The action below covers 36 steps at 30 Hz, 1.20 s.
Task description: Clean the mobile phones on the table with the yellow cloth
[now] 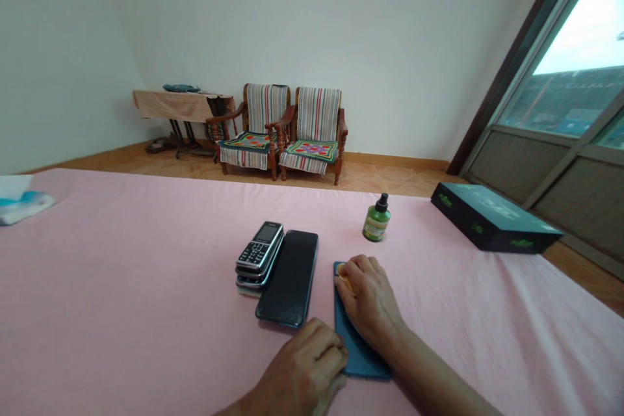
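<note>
A flat blue phone [358,351] lies on the pink cloth, with what looks like its back upward. My right hand [365,292] presses on its upper part, fingers bent over a small yellowish wiping cloth [344,271] that is mostly covered. At the phone's lower left edge, my left hand [312,361] grips it with curled fingers; the thumb is partly hidden. Just left of it rests a large black smartphone [290,276], screen up. Beside that, a silver-and-black keypad phone [260,246] tops a small stack of phones.
A green spray bottle [377,220] with a black top stands beyond my right hand. Farther right lies a flat black box [492,214]. A white-and-blue packet [22,205] is at the far left. Two wooden armchairs [312,123] stand by the wall beyond the pink surface [146,286].
</note>
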Each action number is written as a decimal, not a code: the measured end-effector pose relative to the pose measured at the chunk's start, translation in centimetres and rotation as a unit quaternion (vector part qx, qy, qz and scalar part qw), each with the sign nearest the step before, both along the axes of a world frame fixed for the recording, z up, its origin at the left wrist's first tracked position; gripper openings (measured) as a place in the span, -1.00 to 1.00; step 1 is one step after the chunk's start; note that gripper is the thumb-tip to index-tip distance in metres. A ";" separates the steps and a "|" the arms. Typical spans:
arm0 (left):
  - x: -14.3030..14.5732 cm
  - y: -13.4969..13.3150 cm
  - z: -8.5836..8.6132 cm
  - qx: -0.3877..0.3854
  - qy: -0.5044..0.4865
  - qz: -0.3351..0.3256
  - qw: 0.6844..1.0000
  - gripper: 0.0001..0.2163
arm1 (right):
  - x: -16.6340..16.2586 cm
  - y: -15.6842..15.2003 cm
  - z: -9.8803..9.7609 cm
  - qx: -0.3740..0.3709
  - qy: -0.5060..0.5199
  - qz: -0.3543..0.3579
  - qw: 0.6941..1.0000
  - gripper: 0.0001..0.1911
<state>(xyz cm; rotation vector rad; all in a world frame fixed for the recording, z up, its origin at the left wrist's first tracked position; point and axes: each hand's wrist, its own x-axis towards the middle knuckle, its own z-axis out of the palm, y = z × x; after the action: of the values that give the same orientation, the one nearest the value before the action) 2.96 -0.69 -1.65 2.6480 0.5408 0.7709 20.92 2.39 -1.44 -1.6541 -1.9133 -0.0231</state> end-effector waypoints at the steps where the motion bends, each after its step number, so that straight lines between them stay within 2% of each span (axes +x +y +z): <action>1: 0.0 0.0 0.0 0.001 -0.001 0.002 1.000 -0.87 | -0.1 0.0 -0.1 -0.003 -0.007 -0.002 1.000 -0.88; 6: 0.3 0.3 -0.7 0.027 -0.025 0.002 0.999 -0.91 | 0.0 0.0 -0.9 -0.001 -0.001 -0.005 1.000 -0.76; 10: 0.3 0.4 -1.0 0.031 -0.025 0.001 0.999 -0.90 | 0.3 -0.1 -1.2 0.006 0.025 0.018 1.000 -0.72; 22: 0.2 -0.4 0.6 -0.043 0.011 0.011 0.999 -0.83 | 0.6 0.6 -0.2 -0.022 0.009 0.039 0.999 -0.69; 36: 0.2 -0.5 0.7 -0.040 0.003 0.013 0.999 -0.84 | 0.6 0.6 0.0 -0.027 -0.004 0.029 0.999 -0.68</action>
<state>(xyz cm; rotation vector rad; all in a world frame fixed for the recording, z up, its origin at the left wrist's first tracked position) 3.15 -1.16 -0.97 2.5749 0.5962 0.7328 21.53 3.01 -1.43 -1.6341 -1.9823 0.0456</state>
